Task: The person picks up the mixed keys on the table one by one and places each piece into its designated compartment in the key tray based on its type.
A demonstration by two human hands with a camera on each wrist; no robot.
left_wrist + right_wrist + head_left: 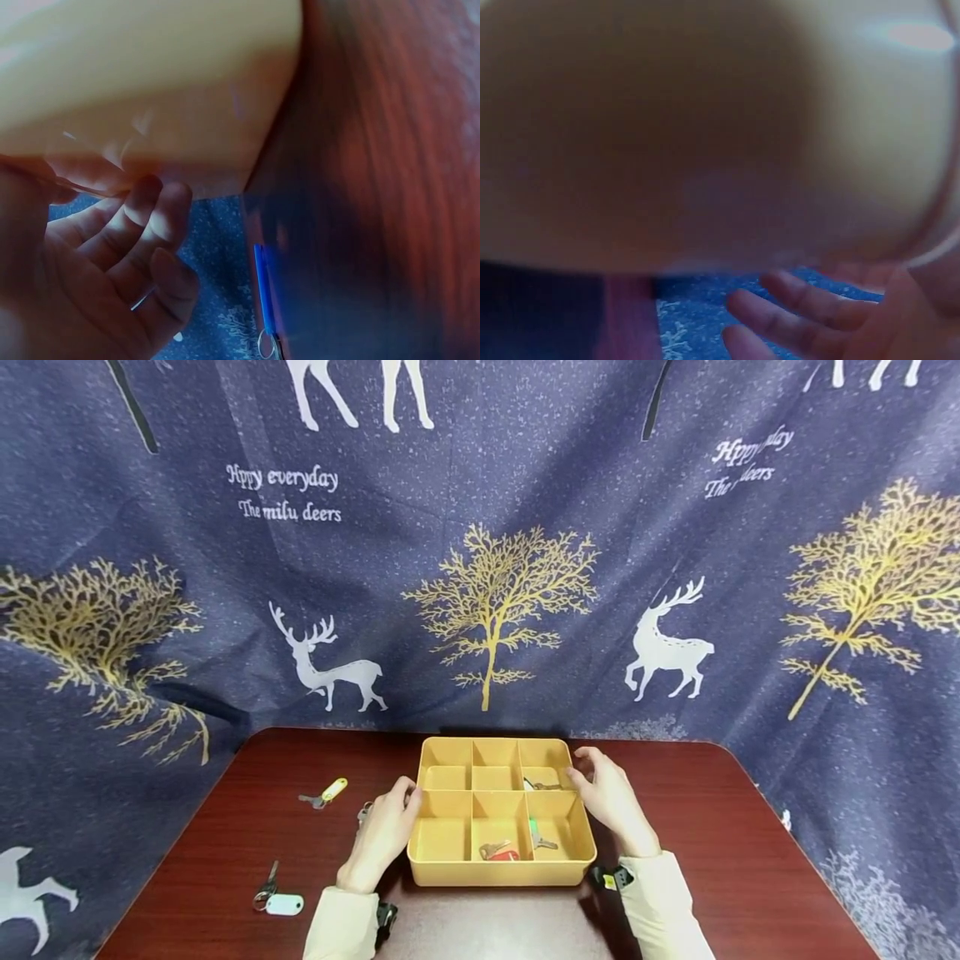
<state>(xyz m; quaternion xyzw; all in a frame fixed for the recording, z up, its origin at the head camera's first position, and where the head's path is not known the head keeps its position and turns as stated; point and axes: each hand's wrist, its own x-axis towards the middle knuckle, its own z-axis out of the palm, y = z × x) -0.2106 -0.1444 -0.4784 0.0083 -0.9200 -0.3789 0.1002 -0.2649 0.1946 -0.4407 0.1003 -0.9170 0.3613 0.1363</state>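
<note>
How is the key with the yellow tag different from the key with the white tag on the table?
The key with the yellow tag lies farther back, level with the left hand; the key with the white tag lies nearer the table's front edge. The yellow tag is slim and angled; the white tag is broader and lies level. Both lie on the table, left of the yellow divided tray.
</note>
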